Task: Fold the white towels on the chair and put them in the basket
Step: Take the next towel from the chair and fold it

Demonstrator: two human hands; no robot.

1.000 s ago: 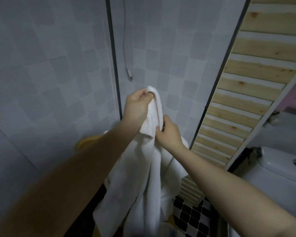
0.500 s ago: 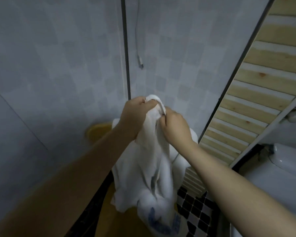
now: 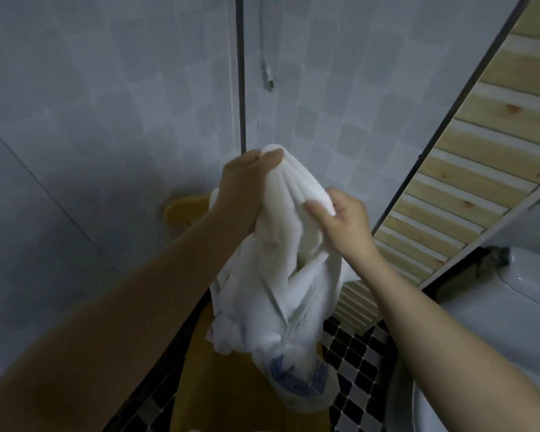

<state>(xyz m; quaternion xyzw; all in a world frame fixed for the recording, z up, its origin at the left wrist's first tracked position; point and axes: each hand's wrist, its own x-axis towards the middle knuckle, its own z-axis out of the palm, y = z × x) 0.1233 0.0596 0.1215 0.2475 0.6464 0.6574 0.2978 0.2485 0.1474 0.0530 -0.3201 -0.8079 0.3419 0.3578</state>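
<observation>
Towel: crumpled white cloth towel (image 3: 278,275) hangs bunched in the air above the yellow wooden chair (image 3: 231,388).
Left hand (image 3: 242,194): grips the towel's top end.
Right hand (image 3: 345,222): pinches the fabric just beside and below the left.
Change: hands were touching; now slightly apart, with fabric stretched between.

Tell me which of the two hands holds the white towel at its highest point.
The left hand. It grips the top of the white towel, while the right hand pinches it lower, on the side toward the wooden slats.
</observation>
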